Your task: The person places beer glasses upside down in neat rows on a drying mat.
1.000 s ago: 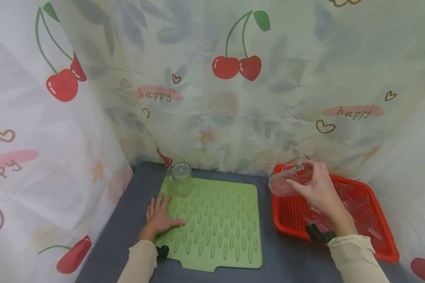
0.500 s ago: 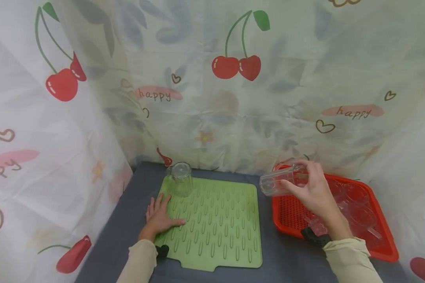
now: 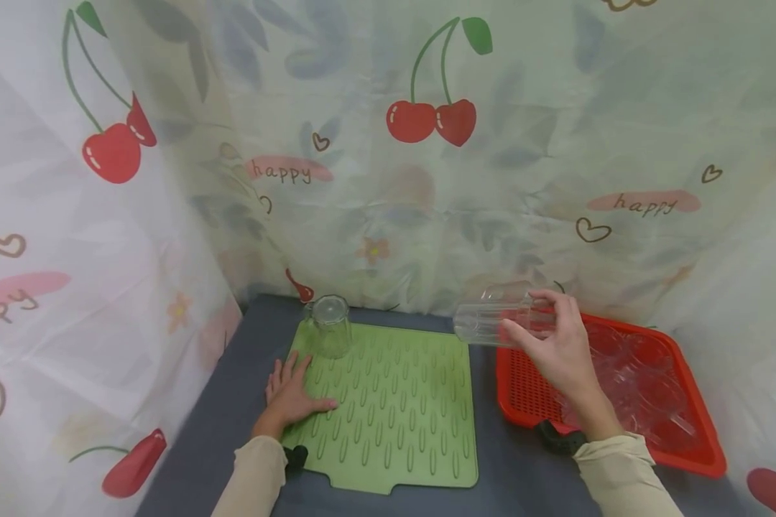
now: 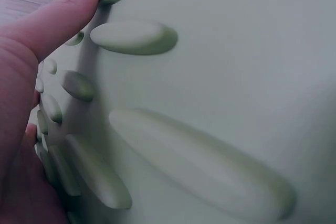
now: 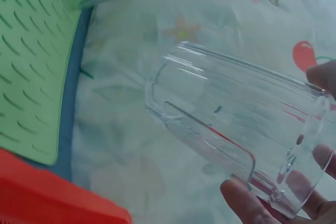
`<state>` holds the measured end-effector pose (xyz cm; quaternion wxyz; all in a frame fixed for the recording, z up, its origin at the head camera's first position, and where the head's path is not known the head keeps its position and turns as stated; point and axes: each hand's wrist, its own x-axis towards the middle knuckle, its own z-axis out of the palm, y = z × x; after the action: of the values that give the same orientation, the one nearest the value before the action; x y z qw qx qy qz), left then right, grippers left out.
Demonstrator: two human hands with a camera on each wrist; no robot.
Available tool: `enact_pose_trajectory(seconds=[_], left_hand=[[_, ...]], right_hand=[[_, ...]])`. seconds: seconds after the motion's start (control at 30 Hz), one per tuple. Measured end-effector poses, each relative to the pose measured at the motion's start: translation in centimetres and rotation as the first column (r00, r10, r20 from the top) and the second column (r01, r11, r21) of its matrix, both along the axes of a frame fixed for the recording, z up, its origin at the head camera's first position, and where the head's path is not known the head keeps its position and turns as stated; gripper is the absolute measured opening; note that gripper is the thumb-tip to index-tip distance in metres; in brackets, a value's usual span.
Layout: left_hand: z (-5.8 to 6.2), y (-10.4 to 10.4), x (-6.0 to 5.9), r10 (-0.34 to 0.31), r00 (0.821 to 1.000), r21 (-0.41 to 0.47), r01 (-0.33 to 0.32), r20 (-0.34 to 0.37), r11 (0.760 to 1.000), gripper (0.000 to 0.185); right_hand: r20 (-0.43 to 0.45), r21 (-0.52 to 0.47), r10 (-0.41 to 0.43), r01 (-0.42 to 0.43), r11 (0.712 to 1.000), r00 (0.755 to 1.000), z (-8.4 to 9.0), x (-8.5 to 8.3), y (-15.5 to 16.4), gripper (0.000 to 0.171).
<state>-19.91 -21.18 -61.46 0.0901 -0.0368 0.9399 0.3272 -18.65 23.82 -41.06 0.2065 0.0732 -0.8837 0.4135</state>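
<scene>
Right hand point(image 3: 559, 352) holds clear cup point(image 3: 491, 323) sideways, raised.

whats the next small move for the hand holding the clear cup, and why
Probably carry the clear cup on leftward over the green mat and turn it mouth down. The right hand holds it sideways in the air at the mat's right edge, one cup already stands inverted there, and the left hand presses the mat flat.

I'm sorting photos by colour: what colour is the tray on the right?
The tray is red, clearest in the head view.
</scene>
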Motion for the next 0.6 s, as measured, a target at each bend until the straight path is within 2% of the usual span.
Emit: enact_pose_trajectory(seconds=[0.2,0.43,0.6], left_hand=[[-0.1,0.0,-0.1,0.002,1.000,0.000,-0.002,0.003,1.000,0.127],[0.0,0.1,0.0,0.004,1.000,0.021,-0.004,-0.016,1.000,0.127],[0.2,0.1,0.0,0.001,1.000,0.027,-0.001,-0.015,1.000,0.127]], right_hand=[[0.043,-0.114,-0.012,0.017,0.993,0.999,-0.3,0.1,-1.1,0.061],[0.124,-0.283,0.094,-0.056,0.958,0.988,-0.3,0.2,-2.1,0.059],[0.171,-0.284,0.111,-0.059,0.957,0.979,-0.8,0.1,-2.7,0.060]])
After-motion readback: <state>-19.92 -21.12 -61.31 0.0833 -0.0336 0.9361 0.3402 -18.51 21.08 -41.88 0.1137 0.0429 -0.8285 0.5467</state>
